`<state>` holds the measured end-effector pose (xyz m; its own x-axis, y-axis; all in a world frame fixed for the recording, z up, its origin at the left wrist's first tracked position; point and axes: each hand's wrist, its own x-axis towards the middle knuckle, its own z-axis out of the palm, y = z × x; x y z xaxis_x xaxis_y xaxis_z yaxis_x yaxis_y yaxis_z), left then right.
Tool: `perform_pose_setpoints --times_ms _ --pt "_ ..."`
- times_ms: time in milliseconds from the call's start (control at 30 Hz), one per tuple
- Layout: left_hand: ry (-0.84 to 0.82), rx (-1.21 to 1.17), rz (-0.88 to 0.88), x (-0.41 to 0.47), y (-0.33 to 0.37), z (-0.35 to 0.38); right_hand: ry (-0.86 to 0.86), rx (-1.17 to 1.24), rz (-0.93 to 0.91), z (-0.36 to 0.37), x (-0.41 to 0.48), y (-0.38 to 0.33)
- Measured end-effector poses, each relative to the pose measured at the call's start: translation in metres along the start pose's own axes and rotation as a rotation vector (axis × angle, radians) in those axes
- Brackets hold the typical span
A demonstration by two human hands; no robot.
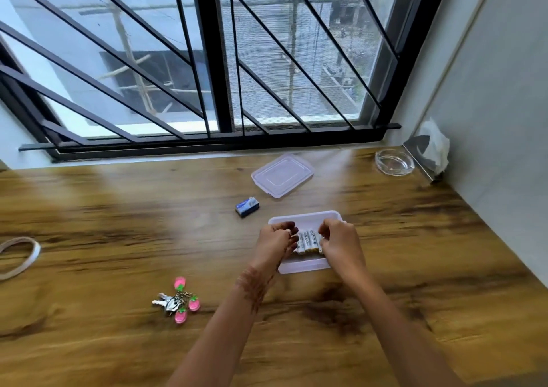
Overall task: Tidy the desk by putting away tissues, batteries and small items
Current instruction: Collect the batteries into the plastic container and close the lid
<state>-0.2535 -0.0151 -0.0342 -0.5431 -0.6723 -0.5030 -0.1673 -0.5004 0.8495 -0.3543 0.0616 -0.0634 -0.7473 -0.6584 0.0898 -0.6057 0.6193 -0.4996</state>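
A clear plastic box [305, 217] stands on the wooden desk [118, 223]. Inside it lie several white batteries [309, 241] side by side. My left hand [275, 243] and my right hand [339, 243] reach into the box from each side, fingers curled round the ends of the row of batteries. The box's clear lid [282, 174] lies apart, farther back. A small blue box [247, 206] sits between lid and box. A bunch of keys with pink charms [179, 300] lies to the front left. A tissue holder with white tissues [434, 149] leans in the back right corner.
A glass ashtray [394, 161] sits beside the tissue holder. A white band or ring [19, 256] lies at the left edge. A barred window [213, 60] runs along the desk's far side, and a wall [504, 120] closes the right side.
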Motion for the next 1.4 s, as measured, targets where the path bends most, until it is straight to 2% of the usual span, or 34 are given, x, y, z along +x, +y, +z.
perform_pose_setpoints --times_ms 100,233,433,633,867,1133,1400 --pt "0.023 -0.032 0.019 -0.005 0.004 -0.014 -0.047 -0.018 -0.013 0.003 0.0 -0.003" --pt "0.092 -0.059 0.071 -0.013 0.012 -0.041 0.003 0.019 -0.041 0.0 0.001 -0.023" --pt "0.188 -0.079 0.169 -0.021 0.024 -0.102 -0.061 0.227 -0.181 0.012 -0.003 -0.092" --pt "0.299 -0.09 0.262 -0.026 0.039 -0.203 -0.176 0.331 -0.337 0.057 -0.016 -0.189" --pt "0.449 -0.078 0.289 -0.033 0.059 -0.365 -0.295 0.42 -0.402 0.143 -0.029 -0.325" --pt "0.693 0.005 0.265 -0.044 0.071 -0.543 -0.426 0.413 -0.469 0.254 -0.045 -0.482" --pt "0.762 -0.031 0.212 -0.042 0.073 -0.625 -0.488 0.121 -0.627 0.337 -0.035 -0.579"
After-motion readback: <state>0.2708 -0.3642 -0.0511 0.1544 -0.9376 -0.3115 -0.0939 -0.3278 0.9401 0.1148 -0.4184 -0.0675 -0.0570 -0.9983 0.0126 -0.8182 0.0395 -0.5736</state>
